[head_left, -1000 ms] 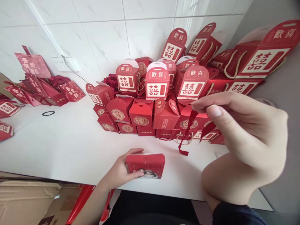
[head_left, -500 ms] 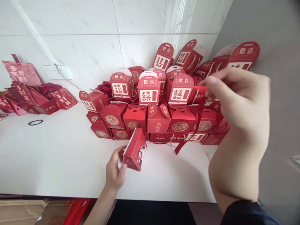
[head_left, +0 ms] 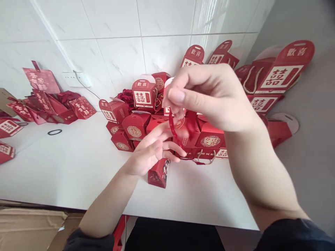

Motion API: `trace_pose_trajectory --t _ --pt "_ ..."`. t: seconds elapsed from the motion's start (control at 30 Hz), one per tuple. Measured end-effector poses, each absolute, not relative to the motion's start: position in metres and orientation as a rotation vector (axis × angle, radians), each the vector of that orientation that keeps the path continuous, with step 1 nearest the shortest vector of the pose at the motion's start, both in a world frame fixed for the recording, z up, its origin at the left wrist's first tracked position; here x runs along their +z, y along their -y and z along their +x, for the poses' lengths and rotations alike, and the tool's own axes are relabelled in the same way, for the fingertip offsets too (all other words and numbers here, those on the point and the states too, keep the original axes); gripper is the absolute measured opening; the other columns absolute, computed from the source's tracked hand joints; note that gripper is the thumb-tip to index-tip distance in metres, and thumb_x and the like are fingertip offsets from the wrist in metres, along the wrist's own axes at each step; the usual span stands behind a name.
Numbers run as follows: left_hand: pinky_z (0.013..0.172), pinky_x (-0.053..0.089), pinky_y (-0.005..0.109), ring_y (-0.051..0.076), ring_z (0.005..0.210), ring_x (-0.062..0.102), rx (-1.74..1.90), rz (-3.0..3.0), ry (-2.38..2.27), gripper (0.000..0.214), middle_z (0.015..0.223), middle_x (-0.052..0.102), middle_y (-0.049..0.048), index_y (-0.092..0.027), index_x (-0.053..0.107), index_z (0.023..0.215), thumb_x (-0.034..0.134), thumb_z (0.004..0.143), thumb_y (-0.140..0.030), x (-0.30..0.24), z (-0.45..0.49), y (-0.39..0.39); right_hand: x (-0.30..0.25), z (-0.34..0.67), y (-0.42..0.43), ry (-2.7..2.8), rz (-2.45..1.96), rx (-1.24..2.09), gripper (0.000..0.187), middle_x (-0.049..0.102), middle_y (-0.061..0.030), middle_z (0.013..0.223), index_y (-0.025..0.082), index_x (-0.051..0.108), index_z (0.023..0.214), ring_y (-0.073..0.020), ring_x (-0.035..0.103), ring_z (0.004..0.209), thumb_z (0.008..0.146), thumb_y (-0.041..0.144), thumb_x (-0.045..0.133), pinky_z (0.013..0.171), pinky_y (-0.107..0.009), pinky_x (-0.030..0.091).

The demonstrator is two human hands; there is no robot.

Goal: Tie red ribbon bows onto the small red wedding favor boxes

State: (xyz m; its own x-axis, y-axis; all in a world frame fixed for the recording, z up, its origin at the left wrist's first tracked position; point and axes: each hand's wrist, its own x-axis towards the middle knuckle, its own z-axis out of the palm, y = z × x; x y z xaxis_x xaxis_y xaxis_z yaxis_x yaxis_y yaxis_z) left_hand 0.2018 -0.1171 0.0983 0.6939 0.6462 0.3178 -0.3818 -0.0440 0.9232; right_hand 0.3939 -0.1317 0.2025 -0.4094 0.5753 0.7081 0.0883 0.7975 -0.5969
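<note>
My right hand (head_left: 209,96) is raised above the table, thumb and fingers pinched on a thin red ribbon (head_left: 172,127) that hangs down, partly blurred. Below it and to the left, my left hand (head_left: 145,155) reaches up with its fingers spread. The ribbon runs past those fingertips; whether they touch it I cannot tell. Just behind my left hand, a small red gift box (head_left: 158,176) with a printed couple on its side stands on the table, its upper part hidden by my fingers.
Red gift boxes (head_left: 133,130) are stacked in rows against the tiled wall. More boxes (head_left: 282,78) rise at the right. Red paper bags (head_left: 82,106) lie at the left, near a black ring (head_left: 54,132) on the white table (head_left: 78,167). A cardboard box (head_left: 28,226) sits below the table edge.
My left hand has let go of the small box, which now stands on the table, and has risen to the ribbon. My right hand has moved left with the ribbon. The view has shifted slightly.
</note>
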Motion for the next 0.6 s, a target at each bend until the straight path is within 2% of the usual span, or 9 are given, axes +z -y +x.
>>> trace_pose_trajectory --t 0.03,0.1,0.17,0.2,0.27,0.4,0.5,0.53,0.6 --pt "0.058 0.057 0.023 0.012 0.067 0.065 0.808 1.35 -0.213 0.037 0.096 0.068 0.0064 -0.023 0.063 0.117 0.061 0.089 -0.047 0.098 0.203 0.116 0.196 0.394 0.136 1.89 -0.527 0.502 0.017 0.062 0.0021 0.068 0.025 0.066 0.074 -0.0138 0.056 0.058 0.09 0.027 0.063 0.052 -0.029 0.048" --pt "0.046 0.048 0.016 0.006 0.049 0.055 0.812 1.32 -0.21 0.023 0.065 0.06 -0.0004 -0.02 0.069 0.096 0.059 0.092 -0.04 0.097 0.195 0.113 0.185 0.4 0.143 1.754 -0.539 0.372 0.018 0.059 0.0019 0.063 0.024 0.066 0.072 -0.0144 0.052 0.054 0.089 0.022 0.063 0.051 -0.03 0.045" --pt "0.034 0.036 0.012 0.003 0.037 0.043 0.912 1.34 -0.256 0.015 0.053 0.053 -0.0037 -0.019 0.071 0.087 0.066 0.088 -0.034 0.1 0.176 0.107 0.172 0.411 0.146 1.613 -0.544 0.35 0.018 0.057 0.0018 0.058 0.023 0.067 0.074 -0.0147 0.05 0.051 0.089 0.016 0.06 0.05 -0.031 0.042" --pt "0.031 0.031 0.012 0.002 0.035 0.039 0.983 1.361 -0.297 0.011 0.052 0.053 -0.0046 -0.021 0.071 0.087 0.072 0.083 -0.031 0.103 0.164 0.103 0.165 0.416 0.147 1.547 -0.558 0.361 0.017 0.056 0.0016 0.057 0.022 0.069 0.075 -0.0146 0.05 0.051 0.088 0.014 0.06 0.049 -0.031 0.041" --pt "0.028 0.024 0.013 0.002 0.033 0.034 1.156 1.415 -0.377 0.017 0.048 0.051 -0.0056 -0.022 0.072 0.087 0.08 0.075 -0.031 0.112 0.139 0.094 0.15 0.426 0.146 1.46 -0.61 0.388 0.015 0.058 0.0009 0.059 0.019 0.071 0.077 -0.0139 0.052 0.052 0.087 0.013 0.061 0.051 -0.031 0.041" --pt "0.037 0.031 0.016 0.004 0.046 0.047 1.756 1.453 -0.614 0.024 0.054 0.056 -0.0041 -0.017 0.069 0.076 0.088 0.062 -0.026 0.124 0.085 0.07 0.129 0.438 0.145 1.445 -0.711 0.428 0.012 0.063 0.0 0.065 0.017 0.07 0.077 -0.0135 0.057 0.058 0.087 0.015 0.064 0.057 -0.03 0.045" --pt "0.05 0.034 0.023 0.007 0.06 0.054 1.977 1.419 -0.896 0.008 0.065 0.058 -0.0048 -0.023 0.063 0.078 0.07 0.08 -0.02 0.117 0.041 0.039 0.126 0.44 0.147 1.476 -0.854 0.39 0.013 0.064 0.0001 0.066 0.018 0.068 0.076 -0.0132 0.057 0.063 0.088 0.021 0.066 0.061 -0.03 0.045" --pt "0.049 0.033 0.024 0.008 0.057 0.052 2.152 1.373 -1.001 0.01 0.061 0.054 -0.0047 -0.022 0.06 0.074 0.069 0.078 -0.021 0.111 0.026 0.026 0.126 0.44 0.148 1.491 -0.9 0.361 0.015 0.064 0.0004 0.066 0.018 0.067 0.075 -0.0131 0.057 0.065 0.089 0.023 0.066 0.062 -0.029 0.045" --pt "0.055 0.04 0.026 0.011 0.061 0.055 2.199 1.317 -1.411 0.018 0.064 0.051 -0.0037 -0.021 0.05 0.074 0.064 0.078 -0.03 0.097 -0.001 -0.002 0.128 0.44 0.15 1.523 -0.97 0.293 0.017 0.063 0.0013 0.066 0.019 0.066 0.073 -0.0122 0.056 0.065 0.089 0.026 0.066 0.061 -0.027 0.044"
